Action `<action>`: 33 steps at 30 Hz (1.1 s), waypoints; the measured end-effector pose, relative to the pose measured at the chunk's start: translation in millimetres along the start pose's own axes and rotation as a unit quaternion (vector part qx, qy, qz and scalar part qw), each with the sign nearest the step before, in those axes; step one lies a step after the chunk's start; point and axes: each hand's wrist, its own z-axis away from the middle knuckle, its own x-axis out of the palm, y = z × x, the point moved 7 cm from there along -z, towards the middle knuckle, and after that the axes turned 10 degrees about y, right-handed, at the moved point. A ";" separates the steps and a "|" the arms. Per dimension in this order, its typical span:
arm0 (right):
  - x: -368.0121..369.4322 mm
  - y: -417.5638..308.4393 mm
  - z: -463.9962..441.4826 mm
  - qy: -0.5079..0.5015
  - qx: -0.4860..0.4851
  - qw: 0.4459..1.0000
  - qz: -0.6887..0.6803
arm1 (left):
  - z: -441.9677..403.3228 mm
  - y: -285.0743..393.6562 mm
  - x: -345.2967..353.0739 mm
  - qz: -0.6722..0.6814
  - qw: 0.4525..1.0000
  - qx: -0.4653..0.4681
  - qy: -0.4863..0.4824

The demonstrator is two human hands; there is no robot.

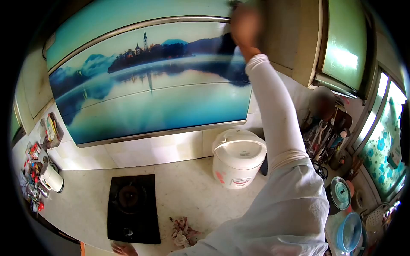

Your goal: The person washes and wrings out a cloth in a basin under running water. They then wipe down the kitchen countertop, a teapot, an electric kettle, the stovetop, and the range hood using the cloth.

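Observation:
My right hand [247,26] is raised at the top of the view, at the upper right corner of the picture panel [149,85]. It is blurred, and a dark thing shows beside it; I cannot make out its fingers. At the bottom edge, my left hand [124,248] is partly in view by the counter's front edge, just below the black cooktop [133,209]. Its fingers are small and partly cut off. A crumpled cloth [183,232] lies to the right of the cooktop.
A white rice cooker [239,158] stands under the panel's right end. At the far left are a kettle [52,177] and several jars. On the right are a lidded pot [340,194], a blue basin [349,231], utensils [318,136] and an overhead cabinet [344,47].

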 end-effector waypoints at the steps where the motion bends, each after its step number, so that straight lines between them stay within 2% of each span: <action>1: -25.7 4.8 -3.7 0.076 0.073 0.994 -0.007 | -1.0 -2.7 5.8 0.000 1.000 0.000 0.001; 3: -6.3 -2.1 5.7 0.088 -0.010 0.975 0.203 | 1.9 -4.9 12.3 0.026 0.995 0.042 0.092; 4: 26.3 -2.0 12.7 -0.002 -0.076 0.989 0.128 | 2.8 -4.2 13.4 0.027 0.994 0.039 0.093; 5: 32.1 -19.4 18.3 -0.103 0.072 0.990 -0.060 | 3.1 -5.9 14.0 0.027 0.994 0.034 0.100; 6: 54.1 -44.9 40.4 -0.014 -0.227 0.970 0.090 | 3.5 -6.8 14.6 0.026 0.994 0.029 0.107; 7: 42.1 -70.6 39.3 -0.017 -0.251 0.966 0.064 | 3.8 -6.7 17.2 0.028 0.993 0.029 0.107; 9: 39.1 -46.0 26.1 0.030 -0.281 0.957 0.069 | 5.1 -6.6 19.3 0.025 0.988 0.064 0.140; 10: 51.6 -10.1 7.3 -0.109 -0.136 0.973 0.151 | 8.0 -10.2 22.7 0.023 0.989 0.060 0.137; 11: 27.2 10.0 -13.1 -0.015 0.042 0.993 0.110 | 10.1 -9.5 23.9 0.025 0.987 0.079 0.141; 12: 6.5 30.8 -18.9 0.078 0.220 0.970 0.067 | 8.9 -8.3 24.9 0.027 0.984 0.099 0.147; 13: 9.0 7.5 -16.2 0.083 -0.007 0.971 0.226 | 6.1 -6.6 19.3 0.025 0.984 0.097 0.146; 15: 48.8 -2.6 -9.5 -0.067 0.044 0.983 0.167 | 5.9 -7.0 18.5 0.027 0.997 0.031 0.070; 17: 96.6 -42.7 21.3 -0.069 0.006 0.991 0.112 | 4.6 -9.4 19.3 0.030 0.997 0.030 0.070; 18: 106.3 -79.3 42.9 -0.052 -0.184 0.977 0.093 | 6.5 -8.8 19.7 0.036 0.997 0.033 0.067; 19: 96.7 -111.0 50.8 -0.045 -0.219 0.970 0.101 | 8.0 -8.0 19.0 0.035 0.997 0.034 0.066; 21: 101.7 -110.8 45.8 -0.072 -0.263 0.958 0.093 | 6.3 -8.1 9.4 0.053 0.997 -0.007 0.049; 23: 80.9 -75.7 17.6 -0.064 -0.219 0.971 0.075 | 6.8 -5.2 1.7 0.044 0.998 0.003 0.042; 25: 34.4 -55.2 -5.2 -0.072 -0.058 0.988 0.126 | 5.2 -4.3 0.9 0.034 0.999 0.013 0.037; 27: 54.8 -52.9 0.1 -0.047 -0.060 0.991 0.106 | 3.9 -5.1 13.3 -0.032 0.998 0.008 -0.051; 28: 70.0 -51.5 6.1 -0.023 -0.063 0.994 0.088 | 3.3 -5.2 13.3 -0.032 0.998 0.008 -0.050; 29: 102.3 -62.7 26.8 0.018 -0.124 0.992 -0.023 | 3.5 -5.6 12.6 -0.030 0.998 0.005 -0.048; 30: 112.5 -98.7 48.8 -0.034 -0.189 0.981 0.027 | 4.4 -4.4 13.3 -0.027 0.999 0.003 -0.045; 31: 121.4 -129.9 62.8 -0.137 -0.250 0.958 0.042 | 7.0 -3.8 15.7 -0.027 0.999 0.004 -0.044; 32: 110.0 -149.7 67.6 -0.108 -0.281 0.953 0.030 | 6.0 -5.8 11.4 0.014 1.000 -0.017 0.015; 33: 111.6 -139.0 64.0 -0.108 -0.280 0.953 0.032 | 5.4 -10.0 8.1 0.054 0.995 -0.038 0.072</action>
